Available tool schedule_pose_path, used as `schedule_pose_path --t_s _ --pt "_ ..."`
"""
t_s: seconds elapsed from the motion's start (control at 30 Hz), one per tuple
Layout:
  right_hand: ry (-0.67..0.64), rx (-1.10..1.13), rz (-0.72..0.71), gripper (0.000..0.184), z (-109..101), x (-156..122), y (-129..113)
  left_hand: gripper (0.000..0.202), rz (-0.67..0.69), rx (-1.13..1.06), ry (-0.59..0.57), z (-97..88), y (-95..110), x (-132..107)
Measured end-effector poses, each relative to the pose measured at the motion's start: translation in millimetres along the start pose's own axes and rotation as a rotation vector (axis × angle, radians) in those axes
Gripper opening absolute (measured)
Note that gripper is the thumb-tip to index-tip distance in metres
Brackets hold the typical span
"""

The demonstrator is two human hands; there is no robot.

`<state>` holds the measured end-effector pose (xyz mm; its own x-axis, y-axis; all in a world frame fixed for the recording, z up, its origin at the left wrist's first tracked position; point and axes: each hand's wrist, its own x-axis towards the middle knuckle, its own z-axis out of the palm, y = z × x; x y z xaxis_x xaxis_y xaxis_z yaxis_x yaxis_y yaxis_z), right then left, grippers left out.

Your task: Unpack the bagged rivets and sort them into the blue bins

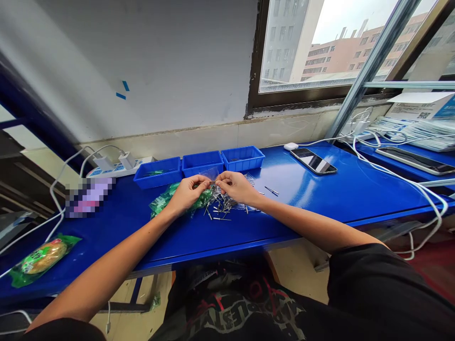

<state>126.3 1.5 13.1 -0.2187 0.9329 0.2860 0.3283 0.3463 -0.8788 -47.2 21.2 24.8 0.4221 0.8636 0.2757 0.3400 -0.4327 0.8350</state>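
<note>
Above the middle of the blue table (302, 199), my left hand (190, 192) and my right hand (232, 187) meet fingertip to fingertip, both closed in a pinch. Clear film of a small plastic bag (210, 174) shows just behind the fingertips, which grip its edge. Whether a small part is also in the fingers I cannot make out. Under my hands lies a loose pile of metal pop rivets (222, 207), partly covered by my right hand. Green plastic packets (159, 203) are heaped under and beside my left hand.
Three blue bins (202, 163) line the wall; the left one holds something green. A power strip (121, 168) with chargers stands behind. A phone (313, 161) and white cables (401, 175) lie right, a wrapped bread roll (46, 255) left. A metal post (373, 61) rises at right.
</note>
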Motion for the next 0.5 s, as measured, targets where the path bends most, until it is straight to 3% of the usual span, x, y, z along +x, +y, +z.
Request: schedule_pose_path --t_s 0.3,0.5 --pt "-0.047 0.033 0.024 0.008 0.4 -1.5 -1.8 0.028 -0.019 0.059 0.016 -0.3 2.1 -1.2" --pt "0.005 0.088 0.003 0.007 -1.2 2.7 1.8 0.030 -0.016 -0.073 0.036 -2.5 4.7 -0.3"
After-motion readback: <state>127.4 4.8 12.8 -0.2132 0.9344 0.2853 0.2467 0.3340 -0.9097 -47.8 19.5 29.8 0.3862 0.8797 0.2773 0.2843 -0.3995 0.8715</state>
